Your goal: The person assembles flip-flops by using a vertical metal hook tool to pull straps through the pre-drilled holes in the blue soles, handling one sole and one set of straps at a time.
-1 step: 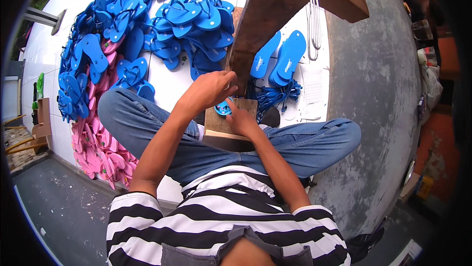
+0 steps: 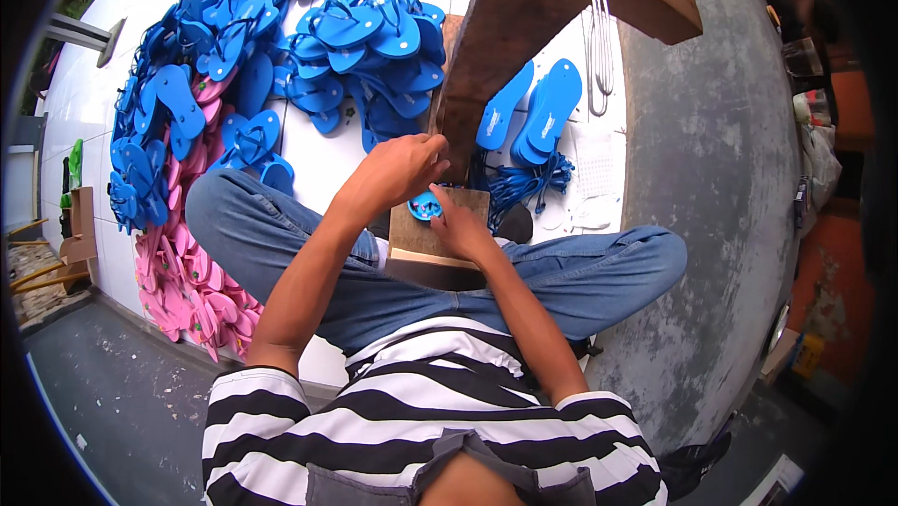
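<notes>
I sit cross-legged in jeans with a wooden block (image 2: 447,242) between my knees. A small blue sandal (image 2: 426,208) lies on the block, mostly hidden by my hands. My left hand (image 2: 398,169) is curled over its far end, with the fingertips pinched together near the wooden post (image 2: 496,48). My right hand (image 2: 463,225) grips the sandal's near side and its index finger presses on the blue rubber. How the sandal is held underneath is hidden.
A heap of blue sandals (image 2: 355,48) and a long pile of blue sandals (image 2: 159,122) and pink sandals (image 2: 182,291) lie on the white tiled floor to my left. Two blue soles (image 2: 547,108) and a bundle of blue straps (image 2: 524,183) lie right of the post. Grey concrete (image 2: 711,179) lies to the right.
</notes>
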The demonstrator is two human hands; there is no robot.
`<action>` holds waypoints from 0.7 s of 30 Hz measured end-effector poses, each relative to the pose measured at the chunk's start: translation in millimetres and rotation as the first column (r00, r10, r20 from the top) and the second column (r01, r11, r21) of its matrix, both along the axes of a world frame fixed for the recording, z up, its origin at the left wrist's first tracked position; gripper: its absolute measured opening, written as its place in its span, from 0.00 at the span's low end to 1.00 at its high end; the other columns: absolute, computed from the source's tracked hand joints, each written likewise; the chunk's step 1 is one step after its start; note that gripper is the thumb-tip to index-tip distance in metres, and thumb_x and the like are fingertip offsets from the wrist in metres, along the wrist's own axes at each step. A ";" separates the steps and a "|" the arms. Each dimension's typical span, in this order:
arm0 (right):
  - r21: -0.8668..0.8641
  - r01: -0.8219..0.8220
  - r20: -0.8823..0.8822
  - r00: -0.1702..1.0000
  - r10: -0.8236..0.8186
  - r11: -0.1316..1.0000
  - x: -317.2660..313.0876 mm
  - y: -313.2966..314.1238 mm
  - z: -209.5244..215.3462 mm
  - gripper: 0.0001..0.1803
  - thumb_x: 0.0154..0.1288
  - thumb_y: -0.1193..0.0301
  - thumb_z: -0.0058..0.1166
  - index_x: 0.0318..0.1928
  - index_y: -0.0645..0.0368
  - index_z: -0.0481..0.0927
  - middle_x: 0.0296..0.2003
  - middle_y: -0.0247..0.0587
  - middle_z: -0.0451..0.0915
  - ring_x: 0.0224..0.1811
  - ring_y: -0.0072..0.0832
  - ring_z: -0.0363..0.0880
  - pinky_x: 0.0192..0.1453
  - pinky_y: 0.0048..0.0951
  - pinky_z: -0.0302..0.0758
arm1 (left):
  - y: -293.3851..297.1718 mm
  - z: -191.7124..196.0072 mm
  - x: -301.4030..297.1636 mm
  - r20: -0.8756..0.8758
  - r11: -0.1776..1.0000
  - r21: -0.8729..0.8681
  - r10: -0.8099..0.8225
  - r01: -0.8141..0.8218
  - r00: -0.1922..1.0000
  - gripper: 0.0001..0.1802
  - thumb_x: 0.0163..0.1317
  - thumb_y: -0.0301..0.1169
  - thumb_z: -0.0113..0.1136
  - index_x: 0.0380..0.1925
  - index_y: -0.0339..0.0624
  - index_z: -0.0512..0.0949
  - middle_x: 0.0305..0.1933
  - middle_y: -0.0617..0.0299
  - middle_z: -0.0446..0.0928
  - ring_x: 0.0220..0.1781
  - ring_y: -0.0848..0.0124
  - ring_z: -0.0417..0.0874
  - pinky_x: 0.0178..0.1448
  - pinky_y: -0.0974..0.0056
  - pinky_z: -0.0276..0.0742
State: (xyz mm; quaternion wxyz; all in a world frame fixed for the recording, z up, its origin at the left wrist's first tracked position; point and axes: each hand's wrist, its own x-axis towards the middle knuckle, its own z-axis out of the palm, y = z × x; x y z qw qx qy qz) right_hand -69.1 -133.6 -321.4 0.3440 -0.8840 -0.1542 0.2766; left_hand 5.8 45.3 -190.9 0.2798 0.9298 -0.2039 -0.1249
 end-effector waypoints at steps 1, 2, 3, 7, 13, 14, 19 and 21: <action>0.091 0.038 -0.045 0.998 -0.034 0.995 4.6 -2.7 10.8 0.33 0.66 0.69 0.49 0.72 0.54 0.60 0.31 0.49 0.84 0.29 0.40 0.84 0.34 0.42 0.76 | 3.7 -1.1 -1.1 0.031 0.999 0.009 0.037 -0.038 0.999 0.11 0.68 0.35 0.56 0.44 0.39 0.74 0.35 0.51 0.80 0.40 0.51 0.82 0.42 0.51 0.77; 0.235 0.149 -0.185 0.977 -0.106 0.960 7.2 -6.2 16.1 0.32 0.67 0.70 0.49 0.71 0.56 0.61 0.30 0.46 0.83 0.28 0.36 0.82 0.33 0.37 0.75 | 5.8 1.7 -0.6 0.061 0.997 0.018 0.069 -0.070 0.996 0.11 0.68 0.34 0.56 0.44 0.39 0.74 0.36 0.51 0.80 0.41 0.51 0.82 0.42 0.51 0.77; 0.359 0.271 -0.328 0.933 -0.151 0.893 8.9 -10.0 21.7 0.31 0.68 0.70 0.48 0.71 0.58 0.61 0.29 0.43 0.82 0.27 0.31 0.80 0.32 0.33 0.74 | 8.5 5.6 -0.1 0.086 0.995 0.006 0.098 -0.099 0.991 0.10 0.68 0.33 0.55 0.45 0.39 0.74 0.36 0.51 0.80 0.41 0.51 0.82 0.43 0.51 0.77; 0.527 0.723 -0.791 0.610 -0.054 0.446 19.2 -24.9 94.8 0.28 0.70 0.72 0.44 0.69 0.64 0.63 0.23 0.30 0.71 0.21 0.16 0.63 0.27 0.18 0.63 | 22.1 25.6 -2.9 0.184 0.982 -0.033 0.191 -0.188 0.964 0.10 0.69 0.31 0.55 0.46 0.39 0.76 0.39 0.50 0.81 0.42 0.52 0.83 0.43 0.53 0.77; 0.662 0.749 -0.732 0.634 0.249 0.036 26.0 -54.8 178.8 0.30 0.69 0.71 0.41 0.71 0.65 0.60 0.21 0.32 0.67 0.21 0.19 0.62 0.28 0.20 0.62 | 19.7 50.1 -12.8 0.207 0.988 -0.082 0.148 -0.133 0.967 0.11 0.68 0.31 0.57 0.47 0.40 0.77 0.37 0.52 0.81 0.39 0.55 0.83 0.42 0.56 0.77; 0.696 0.718 -0.683 0.671 0.287 -0.021 27.1 -59.6 194.0 0.30 0.69 0.71 0.41 0.71 0.66 0.60 0.21 0.33 0.68 0.21 0.19 0.62 0.29 0.21 0.62 | 16.6 53.5 -13.6 0.208 0.992 -0.084 0.111 -0.096 0.972 0.12 0.67 0.31 0.58 0.49 0.41 0.76 0.36 0.52 0.80 0.38 0.55 0.83 0.42 0.55 0.77; 0.940 0.342 -0.339 0.924 0.178 0.016 45.7 -77.3 273.7 0.35 0.64 0.68 0.44 0.70 0.71 0.59 0.18 0.37 0.72 0.17 0.20 0.66 0.24 0.23 0.66 | -1.8 82.6 -17.3 0.111 0.997 -0.082 0.011 -0.002 0.994 0.18 0.66 0.34 0.59 0.54 0.41 0.74 0.41 0.50 0.82 0.42 0.52 0.84 0.45 0.54 0.78; 0.960 0.182 -0.191 0.981 0.025 0.213 57.0 -78.1 302.8 0.35 0.64 0.67 0.46 0.70 0.68 0.61 0.20 0.37 0.74 0.19 0.18 0.69 0.24 0.19 0.67 | -11.1 88.2 -13.6 0.146 0.994 -0.093 -0.045 0.059 0.988 0.18 0.67 0.36 0.58 0.54 0.40 0.74 0.42 0.48 0.82 0.43 0.51 0.84 0.45 0.54 0.79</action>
